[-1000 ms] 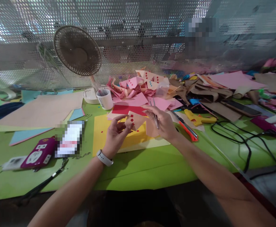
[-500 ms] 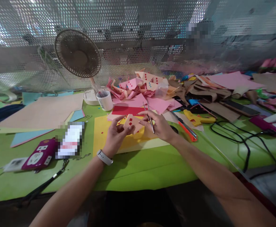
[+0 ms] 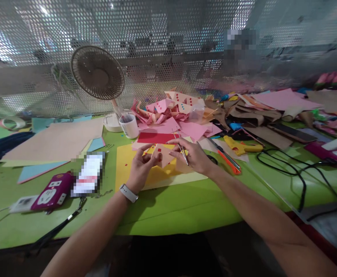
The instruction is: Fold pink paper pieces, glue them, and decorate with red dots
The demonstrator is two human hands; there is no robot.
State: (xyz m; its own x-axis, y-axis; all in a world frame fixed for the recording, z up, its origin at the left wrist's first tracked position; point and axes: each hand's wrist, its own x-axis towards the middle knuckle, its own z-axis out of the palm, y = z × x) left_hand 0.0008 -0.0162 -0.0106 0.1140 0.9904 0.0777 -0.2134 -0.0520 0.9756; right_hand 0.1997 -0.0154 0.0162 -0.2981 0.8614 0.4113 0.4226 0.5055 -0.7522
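Observation:
A small pale pink paper piece [image 3: 165, 151] bearing red squares is pinched between the thumb and fingers of my left hand [image 3: 141, 167]. That thumb lies over part of its face, beside a visible red square. My right hand [image 3: 194, 156] has metal tweezers [image 3: 182, 149] held among its fingers, tips pointing up and away. Its thumb and forefinger are at the paper's right edge; whether they grip it I cannot tell. Both hands are above a yellow sheet [image 3: 124, 175] with a few small red bits on it. Behind them lies a red paper strip [image 3: 157, 138].
A fan [image 3: 97, 73] and a white cup [image 3: 129, 126] stand behind, near a heap of folded pink papers [image 3: 168, 107]. An orange cutter [image 3: 228, 161] and a yellow glue gun [image 3: 240, 146] lie right, before black cables [image 3: 298, 173]. A phone [image 3: 88, 175] and purple power bank [image 3: 53, 191] lie left.
My left thumb has slid up the paper piece, now covering one of the red squares that showed before. The tweezers tilt slightly more to the left. The view has shifted a little.

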